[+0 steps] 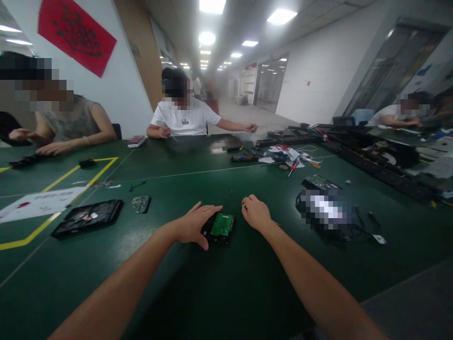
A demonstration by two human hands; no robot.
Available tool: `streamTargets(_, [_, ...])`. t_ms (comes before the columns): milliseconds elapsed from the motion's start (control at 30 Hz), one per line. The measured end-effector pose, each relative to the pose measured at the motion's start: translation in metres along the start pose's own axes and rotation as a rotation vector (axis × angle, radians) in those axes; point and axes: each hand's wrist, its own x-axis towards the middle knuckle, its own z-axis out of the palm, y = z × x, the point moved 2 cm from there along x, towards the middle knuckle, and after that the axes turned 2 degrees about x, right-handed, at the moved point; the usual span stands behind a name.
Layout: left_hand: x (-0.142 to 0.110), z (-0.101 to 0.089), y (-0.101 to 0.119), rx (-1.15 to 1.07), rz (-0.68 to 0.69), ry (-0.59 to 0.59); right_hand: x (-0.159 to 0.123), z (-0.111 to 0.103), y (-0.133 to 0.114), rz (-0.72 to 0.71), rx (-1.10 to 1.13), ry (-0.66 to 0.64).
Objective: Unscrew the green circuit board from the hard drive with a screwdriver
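Observation:
A black hard drive with a green circuit board [222, 224] lies on the green table in front of me. My left hand [194, 222] spans its left side, fingers along the far edge and thumb at the near edge, holding it in place. Just right of the drive, my right hand [255, 212] is closed around a screwdriver [245, 206]. A bit of its yellow handle shows at the fingers, and the thin shaft comes out past the wrist; the rest is hidden. Tiny dark screws [230, 191] lie beyond the drive.
To the left sit a black plastic housing [88, 217] and a small circuit board [141, 204]. On the right are a blurred-out device [325, 210], cables, and another board [320, 181]. Tools [244, 158] lie farther back. A person in a white shirt [184, 118] sits opposite.

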Motion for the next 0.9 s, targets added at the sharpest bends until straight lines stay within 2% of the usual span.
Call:
streamTargets(133, [0.008,0.002,-0.003,0.009,-0.014,-0.003,0.002,-0.001,0.005,-0.010,0.012,-0.002])
streamTargets(300, [0.003,0.005,-0.004,0.057,-0.048,0.064,0.006,0.001,0.010,-0.022,0.020,0.006])
streamTargets(367, [-0.005,0.012,0.006,0.092,-0.071,0.128,0.008,0.002,0.013,-0.027,0.019,0.013])
streamTargets(467, [-0.018,0.027,0.031,0.139,-0.140,0.351,0.011,0.004,0.015,-0.025,0.008,0.019])
streamTargets(567, [-0.028,0.046,0.058,0.153,-0.130,0.451,0.013,0.006,0.017,-0.021,-0.004,0.029])
streamTargets(633, [-0.030,0.053,0.068,0.145,-0.135,0.465,0.014,0.008,0.018,-0.016,-0.011,0.032])
streamTargets(800, [-0.029,0.047,0.061,0.160,-0.159,0.576,0.015,0.008,0.016,-0.026,-0.028,0.019])
streamTargets(900, [-0.031,0.042,0.057,0.184,-0.227,0.625,0.015,0.008,0.015,-0.026,-0.038,0.018])
